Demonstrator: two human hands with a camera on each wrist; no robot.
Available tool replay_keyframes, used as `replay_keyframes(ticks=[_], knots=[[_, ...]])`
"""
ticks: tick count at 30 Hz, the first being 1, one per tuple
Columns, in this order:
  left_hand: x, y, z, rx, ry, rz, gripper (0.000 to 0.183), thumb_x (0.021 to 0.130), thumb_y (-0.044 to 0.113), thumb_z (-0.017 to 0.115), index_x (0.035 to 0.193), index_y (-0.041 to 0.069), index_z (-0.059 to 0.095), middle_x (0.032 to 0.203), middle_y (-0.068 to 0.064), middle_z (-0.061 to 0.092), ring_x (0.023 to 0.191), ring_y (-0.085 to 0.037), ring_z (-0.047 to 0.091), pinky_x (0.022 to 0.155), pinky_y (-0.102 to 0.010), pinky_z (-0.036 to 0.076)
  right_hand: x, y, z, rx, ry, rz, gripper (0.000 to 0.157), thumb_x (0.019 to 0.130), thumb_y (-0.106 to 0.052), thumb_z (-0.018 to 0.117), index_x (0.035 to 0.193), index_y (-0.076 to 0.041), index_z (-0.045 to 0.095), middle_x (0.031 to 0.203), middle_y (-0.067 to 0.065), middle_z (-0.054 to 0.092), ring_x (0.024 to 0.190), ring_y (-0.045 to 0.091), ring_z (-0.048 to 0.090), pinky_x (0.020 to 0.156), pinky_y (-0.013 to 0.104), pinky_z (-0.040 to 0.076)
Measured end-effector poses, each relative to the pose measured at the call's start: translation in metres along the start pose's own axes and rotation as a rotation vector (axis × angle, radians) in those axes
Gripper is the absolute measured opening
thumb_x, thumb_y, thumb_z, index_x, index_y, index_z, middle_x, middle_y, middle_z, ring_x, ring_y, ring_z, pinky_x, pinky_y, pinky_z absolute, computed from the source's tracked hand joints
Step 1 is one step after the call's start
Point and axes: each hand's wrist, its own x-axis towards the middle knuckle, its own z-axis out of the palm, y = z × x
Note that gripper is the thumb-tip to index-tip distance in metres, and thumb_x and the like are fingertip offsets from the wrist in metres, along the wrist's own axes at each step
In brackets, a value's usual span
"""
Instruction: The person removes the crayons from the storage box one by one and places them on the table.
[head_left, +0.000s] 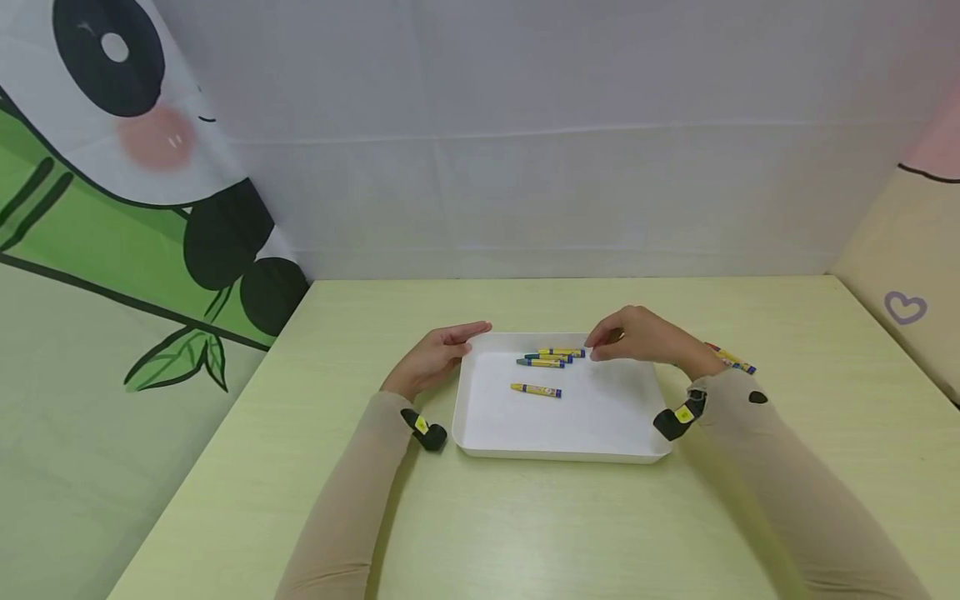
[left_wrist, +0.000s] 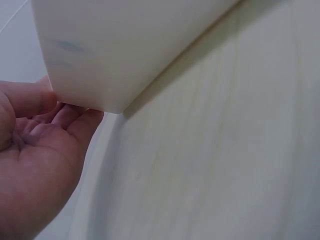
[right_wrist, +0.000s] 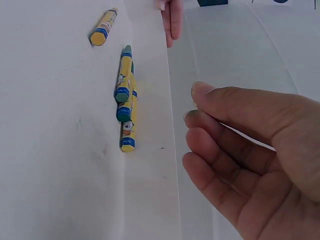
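The crayons (head_left: 536,390) are yellow-wrapped and blue-banded, and the tray (head_left: 570,427) is white.

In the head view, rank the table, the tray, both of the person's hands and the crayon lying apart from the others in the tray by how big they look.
Largest to smallest:
1. Table
2. Tray
3. Left hand and right hand: too alike to rank
4. Lone crayon
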Motion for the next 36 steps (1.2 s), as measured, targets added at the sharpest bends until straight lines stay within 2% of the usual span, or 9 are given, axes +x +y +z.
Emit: replay_keyframes(ticks=[5,16,27,36], knots=[[0.000,0.000,0.001,-0.013,-0.003,0.010,0.048,0.099,-0.005,0.039,0.146,0.009,0.042,0.153,-0.003,0.039,0.142,-0.021,0.034,0.115,-0.041,0.031,0.008,-0.002,0.006,-0.012,-0.033,-0.017,0.023,0.086,-0.019,0.072,0.104,-0.004,0.073,0.097,0.001,0.072,0.089,0.013,0.064,0.078,0.029,0.053],[0.002,0.002,0.003,-0.022,0.017,-0.007,0.048,0.100,-0.005,0.038,0.145,0.009,0.043,0.153,-0.003,0.039,0.143,-0.020,0.032,0.116,-0.040,0.030,0.024,-0.005,0.024,-0.041,-0.140,-0.100,0.016,0.085,-0.016,0.073,0.099,-0.008,0.075,0.094,-0.002,0.071,0.084,0.011,0.061,0.077,0.027,0.053],[0.006,0.002,0.003,-0.026,0.010,0.004,0.048,0.100,-0.004,0.039,0.145,0.009,0.043,0.153,-0.003,0.039,0.142,-0.021,0.033,0.116,-0.040,0.030,0.031,-0.007,0.031,-0.029,-0.189,-0.054,0.012,0.083,-0.014,0.073,0.095,-0.012,0.075,0.092,-0.002,0.070,0.079,0.010,0.059,0.072,0.024,0.051],[0.009,0.003,0.004,-0.020,0.019,0.004,0.048,0.100,-0.004,0.038,0.145,0.010,0.043,0.153,-0.003,0.039,0.143,-0.021,0.032,0.116,-0.041,0.029,0.039,-0.004,0.037,-0.070,-0.220,-0.034,0.010,0.082,-0.016,0.075,0.092,-0.014,0.075,0.087,-0.003,0.067,0.075,0.010,0.055,0.071,0.024,0.048]])
